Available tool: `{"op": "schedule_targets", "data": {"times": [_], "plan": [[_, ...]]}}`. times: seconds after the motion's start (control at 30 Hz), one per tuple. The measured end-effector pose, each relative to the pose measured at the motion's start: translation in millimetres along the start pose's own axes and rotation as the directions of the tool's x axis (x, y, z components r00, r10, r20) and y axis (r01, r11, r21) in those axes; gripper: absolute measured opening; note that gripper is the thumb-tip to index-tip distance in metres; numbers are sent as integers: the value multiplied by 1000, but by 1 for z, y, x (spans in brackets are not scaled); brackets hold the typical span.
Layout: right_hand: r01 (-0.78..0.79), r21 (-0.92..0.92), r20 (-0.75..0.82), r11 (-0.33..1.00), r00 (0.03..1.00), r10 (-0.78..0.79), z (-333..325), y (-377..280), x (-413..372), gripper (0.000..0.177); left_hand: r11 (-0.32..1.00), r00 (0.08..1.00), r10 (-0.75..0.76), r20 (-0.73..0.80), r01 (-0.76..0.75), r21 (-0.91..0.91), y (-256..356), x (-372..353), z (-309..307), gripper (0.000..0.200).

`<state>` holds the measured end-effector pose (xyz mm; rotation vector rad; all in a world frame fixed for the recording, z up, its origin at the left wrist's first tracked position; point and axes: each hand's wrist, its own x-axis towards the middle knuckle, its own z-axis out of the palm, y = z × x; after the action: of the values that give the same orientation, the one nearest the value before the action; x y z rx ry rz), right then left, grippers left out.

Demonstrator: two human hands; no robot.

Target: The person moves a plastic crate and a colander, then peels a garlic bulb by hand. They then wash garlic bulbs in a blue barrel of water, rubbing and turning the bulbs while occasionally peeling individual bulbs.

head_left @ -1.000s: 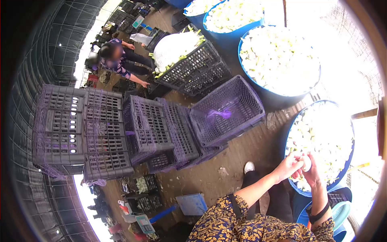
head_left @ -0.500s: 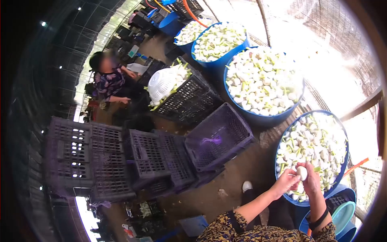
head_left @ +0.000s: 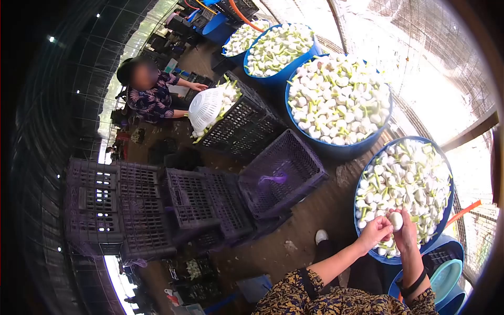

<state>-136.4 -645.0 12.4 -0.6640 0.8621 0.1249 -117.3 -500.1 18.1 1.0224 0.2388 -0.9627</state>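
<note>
Bulb (head_left: 397, 221): one, white, rounded, held up over the near part of the front tub (head_left: 445, 216). Right hand (head_left: 406, 236): fingers closed around the bulb, gripping it from behind and the right side. Left hand (head_left: 376, 232): fingers curled, tips gathered together at the bulb's left side; cannot tell whether they pinch the bulb itself or something thin on it.

Front tub: blue, round, filled with white bulbs, many with short green stems. Dark band (head_left: 413, 284) on right wrist; sleeves (head_left: 286, 290) patterned dark and yellow. White shoe (head_left: 321, 237) on the brown floor (head_left: 302, 231), left of front tub.

Beside front tub, bottom right: pale green basin (head_left: 447, 278) among blue containers; orange pole (head_left: 463, 214) slanting up past the rim.

Beyond front tub: middle tub (head_left: 336, 151), larger in view, also heaped with stemmed bulbs; two more tubs (head_left: 278, 80) of the same farther back.

Left of middle tub: black crate (head_left: 236, 134) with bulbs, white basket (head_left: 205, 108) lying tilted on top of them. Co-worker (head_left: 148, 101) in dark patterned top at its far side, one hand near the basket.

Nearer: tilted crate (head_left: 302, 187), purple netting bunched inside. Left of it, stacked crates (head_left: 142, 210) draped in purple net.
</note>
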Motion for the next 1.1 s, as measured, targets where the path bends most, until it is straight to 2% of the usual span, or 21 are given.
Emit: {"op": "schedule_targets", "data": {"times": [0.1,0.2,0.23,0.3,0.33,0.37,0.47,0.7,0.77,0.83,0.87,0.97,1.03,1.1], "plan": [[-30,19,0,999,1000,30,-10,1,5,36,1000,1000,12,0,-12,-4,-3,8,-2,9],[-21,-25,-26,999,999,20,-6,-5,2,37,980,987,154,-45,-147,133,-13,17,0,11],[0,-55,-42,998,999,-2,-5,-6,1,37,981,988,150,-46,-143,134,-15,17,0,11],[13,-42,-43,999,999,-15,-6,-5,5,37,948,990,113,-86,-82,308,-10,16,1,11],[64,-101,-49,993,996,-69,-7,-4,7,38,948,996,44,-73,-18,318,-8,17,-2,13],[115,-160,-52,980,991,-124,-6,-3,9,38,946,997,39,-64,-16,323,-4,19,-3,13],[118,-167,-64,979,989,-130,4,-9,9,39,972,994,-46,94,23,235,6,27,-10,12],[80,47,-170,996,983,-71,33,-3,24,37,986,982,-63,179,34,164,41,47,-30,10],[120,2,-183,993,976,-117,44,2,31,37,976,982,-88,165,52,211,50,51,-40,11],[151,-44,-196,988,968,-157,57,5,35,37,879,977,133,166,-194,435,51,57,-52,11],[133,-37,-204,990,969,-137,66,4,36,37,751,975,167,148,-223,622,65,54,-54,12],[110,-3,-231,994,967,-108,82,-1,40,37,710,984,149,94,-173,683,80,57,-67,14],[82,31,-257,996,964,-72,90,-4,45,38,712,991,119,61,-128,691,83,59,-72,14],[41,138,-238,990,971,-7,76,-3,56,38,870,998,67,18,-67,488,82,61,-76,15]]}}
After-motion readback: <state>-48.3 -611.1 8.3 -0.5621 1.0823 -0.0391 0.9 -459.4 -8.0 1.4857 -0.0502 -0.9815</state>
